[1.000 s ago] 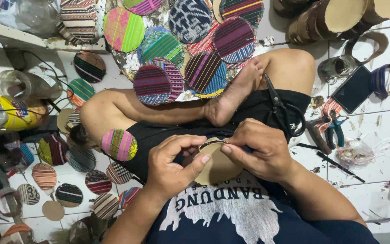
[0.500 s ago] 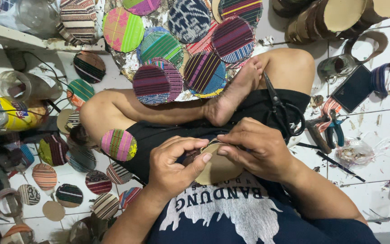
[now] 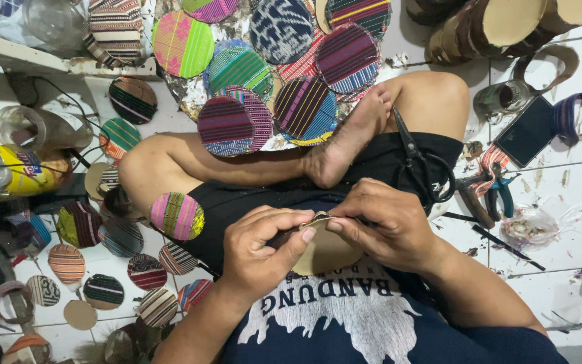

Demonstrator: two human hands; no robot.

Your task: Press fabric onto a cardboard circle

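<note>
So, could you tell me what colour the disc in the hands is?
Plain tan, the disc; head view.

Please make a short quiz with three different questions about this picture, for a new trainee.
1. True or false: both hands, the left hand and the right hand, touch the tan cardboard disc.
2. Where do the black scissors lie? A) on the white shelf B) on the person's thigh C) in the left hand
3. Fill in: the round pieces spread over the tiled floor are covered with striped woven ____.

Key: 1 true; 2 B; 3 fabric.
</note>
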